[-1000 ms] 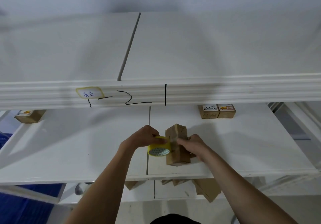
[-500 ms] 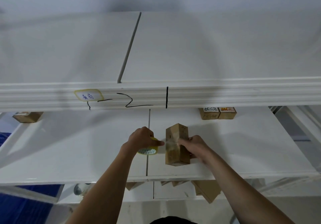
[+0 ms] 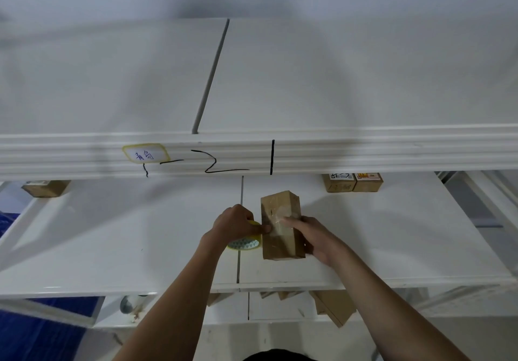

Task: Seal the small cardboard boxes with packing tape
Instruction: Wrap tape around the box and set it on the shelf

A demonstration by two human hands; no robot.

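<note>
Cardboard box (image 3: 281,229) stands upright on the white shelf (image 3: 112,234), mid-taping. Her right hand (image 3: 314,237) grips it, fingers pressing the strip down; her left hand (image 3: 236,222) clutches the tape roll (image 3: 245,243) beside it. Next, probably, tearing the tape.

A box (image 3: 281,229) stands upright on the shelf (image 3: 112,234), between the left hand (image 3: 236,222) and right hand (image 3: 316,237). A tape roll (image 3: 245,241) sits just left of it (under the left hand). Two boxes (image 3: 351,182) sit behind, to the right; another box (image 3: 46,187) far left.
</note>
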